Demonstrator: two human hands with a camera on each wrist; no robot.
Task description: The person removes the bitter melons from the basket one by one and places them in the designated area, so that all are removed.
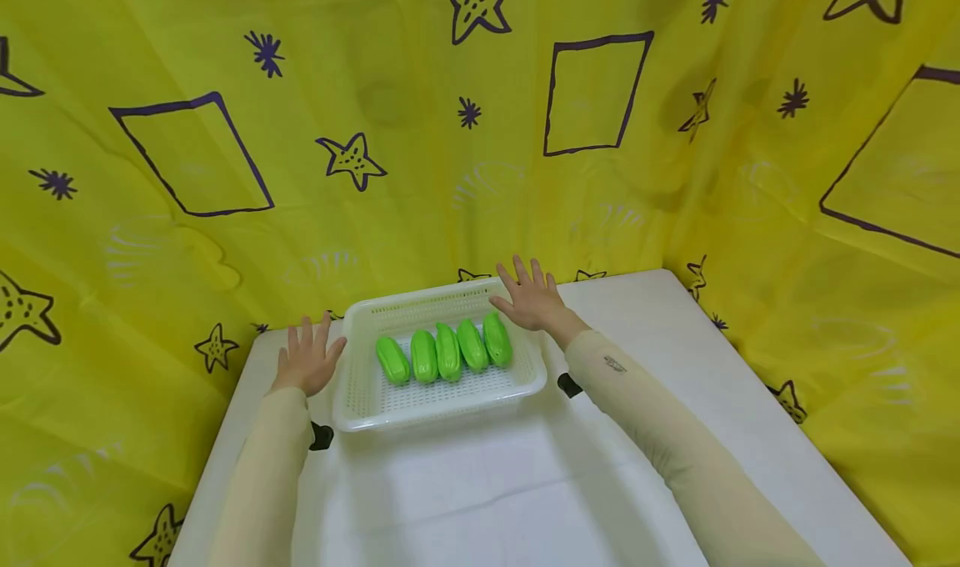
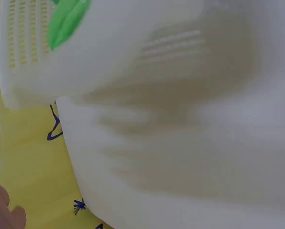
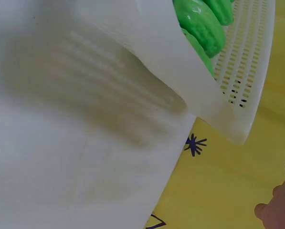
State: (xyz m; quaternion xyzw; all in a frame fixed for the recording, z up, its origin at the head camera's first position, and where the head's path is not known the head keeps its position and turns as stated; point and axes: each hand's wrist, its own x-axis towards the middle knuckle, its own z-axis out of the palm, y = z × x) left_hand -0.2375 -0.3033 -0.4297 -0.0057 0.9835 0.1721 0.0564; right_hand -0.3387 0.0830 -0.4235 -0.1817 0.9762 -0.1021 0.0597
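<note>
A white perforated plastic basket (image 1: pixel 442 410) sits at the back of the white table, several glossy green cucumber-like vegetables (image 1: pixel 447 352) in a row inside. My left hand (image 1: pixel 306 358) is beside the basket's left end, its fingers spread and straight, with nothing in it. At the far right corner, my right hand (image 1: pixel 534 298) overlaps the rim in the head view, fingers also spread and holding nothing. The left wrist view catches only fingertips (image 2: pixel 18 217) low at the left, apart from the basket (image 2: pixel 32 95). Similarly, a few fingertips (image 3: pixel 261 211) show at lower right in the right wrist view.
Behind and beside the table (image 1: pixel 480 500) hangs a yellow curtain (image 1: pixel 405 75) with dark stars and outlined frames, close to the basket's back edge. Small black devices (image 1: pixel 321 437) sit at both wrists. Shadows of hands and basket fall on the white cloth.
</note>
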